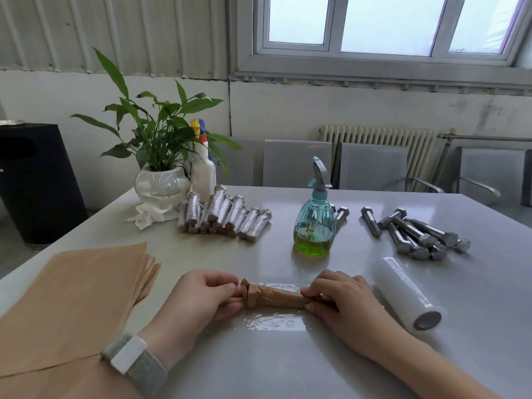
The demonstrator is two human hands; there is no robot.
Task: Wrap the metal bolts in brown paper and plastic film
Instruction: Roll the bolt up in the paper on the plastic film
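The step in hand looked like the second wrap: a paper-wrapped bolt (pixel 275 296) lay crosswise on a sheet of plastic film (pixel 273 322) spread on the counter (pixel 288 370), just in front of the person. The left hand (pixel 205 298) pinched the bolt's left end, its fingers (pixel 221 283) curled over the twisted paper there, and the right hand (pixel 342 299) gripped the right end the same way. Some film already seemed to lie over the top of the bundle, though how far round it went could not be told.

The film roll (pixel 406 292) lay just beside the right hand, a stack of brown paper (pixel 77 298) to the left. Farther back sat a pile of finished wrapped bolts (pixel 224 216), a green spray bottle (pixel 313 223) and the bare bolts (pixel 417 233) not yet wrapped.

Next, I judged, both hands would need to roll the bundle evenly so the clingy film drew tight without creasing, then tuck the loose ends
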